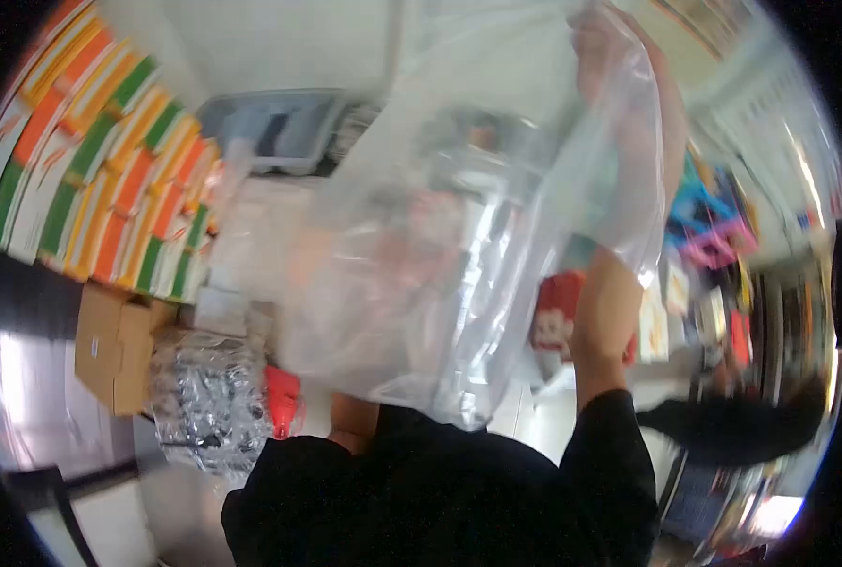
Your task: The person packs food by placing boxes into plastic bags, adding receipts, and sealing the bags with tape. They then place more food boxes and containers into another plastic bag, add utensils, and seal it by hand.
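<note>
A large clear plastic bag [496,274] hangs in front of me and fills the middle of the view. My right hand [595,57] is raised at the top right, its fingers closed on the bag's upper edge, and part of that arm shows through the film. Of my left arm, the forearm shows below the bag's lower left. My left hand is behind the bag, only a blurred skin-toned patch, so its fingers cannot be made out. Blurred, shiny shapes show through the plastic; whether they are inside or behind it is unclear.
Orange, green and white boxes [109,161] are stacked at the left, above an open cardboard box [114,350] and clear-wrapped items [208,397]. A grey bin [284,128] stands at the back. A red patterned item [558,312] lies right of the bag. Another person's dark sleeve [742,425] is at the right.
</note>
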A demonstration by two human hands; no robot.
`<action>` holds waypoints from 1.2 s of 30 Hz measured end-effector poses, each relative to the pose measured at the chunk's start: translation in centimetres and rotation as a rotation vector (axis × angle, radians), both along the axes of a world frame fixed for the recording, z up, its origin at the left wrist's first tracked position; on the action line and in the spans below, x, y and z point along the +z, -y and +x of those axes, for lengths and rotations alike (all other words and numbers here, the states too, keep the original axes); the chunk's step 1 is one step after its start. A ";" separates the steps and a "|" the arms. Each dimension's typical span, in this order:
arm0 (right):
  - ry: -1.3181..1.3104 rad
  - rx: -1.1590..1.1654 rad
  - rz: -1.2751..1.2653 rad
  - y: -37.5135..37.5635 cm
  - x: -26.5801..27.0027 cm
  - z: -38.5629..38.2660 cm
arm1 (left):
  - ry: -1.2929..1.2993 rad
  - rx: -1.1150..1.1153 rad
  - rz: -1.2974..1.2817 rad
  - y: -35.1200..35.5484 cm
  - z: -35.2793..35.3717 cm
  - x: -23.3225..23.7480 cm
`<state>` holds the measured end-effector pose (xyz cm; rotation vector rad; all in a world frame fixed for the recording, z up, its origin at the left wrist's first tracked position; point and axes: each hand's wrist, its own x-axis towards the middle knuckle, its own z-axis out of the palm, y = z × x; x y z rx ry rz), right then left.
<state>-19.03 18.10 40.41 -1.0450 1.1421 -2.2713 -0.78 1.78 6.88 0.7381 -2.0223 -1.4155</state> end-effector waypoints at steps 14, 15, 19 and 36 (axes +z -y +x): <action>-0.048 -0.712 0.337 -32.1 -1.1 4.2 | -0.286 -0.696 1.216 -6.7 4.1 6.5; -0.092 -0.758 0.444 -32.8 -1.7 4.6 | -0.276 -0.689 1.307 -8.2 3.5 7.0; -0.290 -0.875 0.893 -35.1 -3.4 5.9 | -0.047 -0.664 1.343 -9.0 1.1 7.3; 0.948 0.134 -0.195 -26.2 -17.9 14.3 | 0.097 -0.250 -0.377 -8.2 5.0 9.1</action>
